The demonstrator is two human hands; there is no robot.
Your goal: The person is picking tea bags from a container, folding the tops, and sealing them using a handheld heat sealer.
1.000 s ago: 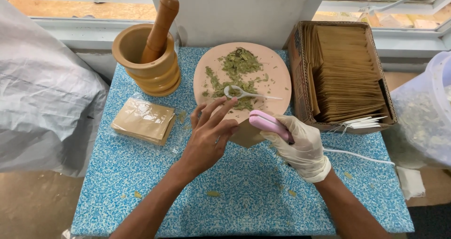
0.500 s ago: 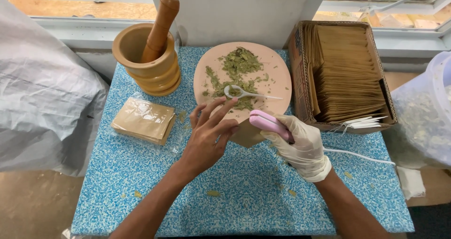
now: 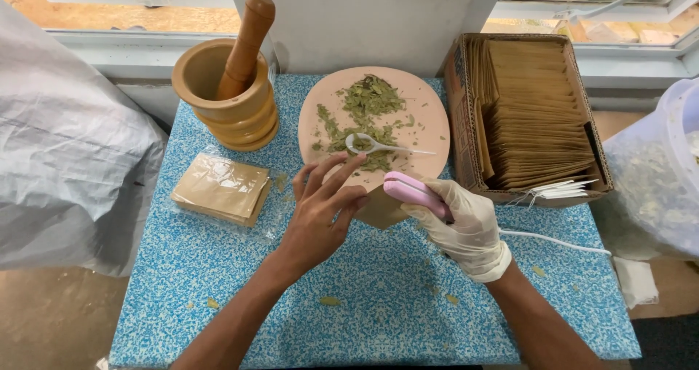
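While the bare left hand point(image 3: 320, 206) pins a small brown paper pouch point(image 3: 380, 208) to the blue speckled desk point(image 3: 378, 304), fingers spread, the white-gloved right hand point(image 3: 460, 221) grips a pink handheld sealer point(image 3: 409, 190) at the pouch's edge. Beyond lies a pink oval board point(image 3: 429, 112) with dried green leaves point(image 3: 368, 104) and a white plastic spoon point(image 3: 371, 146).

Bare left hand point(image 3: 320, 213) presses down on a small brown paper pouch point(image 3: 380, 207) at the near edge of the round pink board point(image 3: 429, 115). Gloved right hand point(image 3: 462, 221) grips a pink handheld sealer point(image 3: 413, 192), its tip right at the pouch. A white spoon point(image 3: 378, 146) lies among dried green leaves point(image 3: 368, 112) on the board. Wooden mortar point(image 3: 226, 97) with its pestle point(image 3: 246, 39) stands back left, a cardboard box of brown pouches point(image 3: 535, 115) right, and a wrapped stack of pouches point(image 3: 220, 188) lies left.
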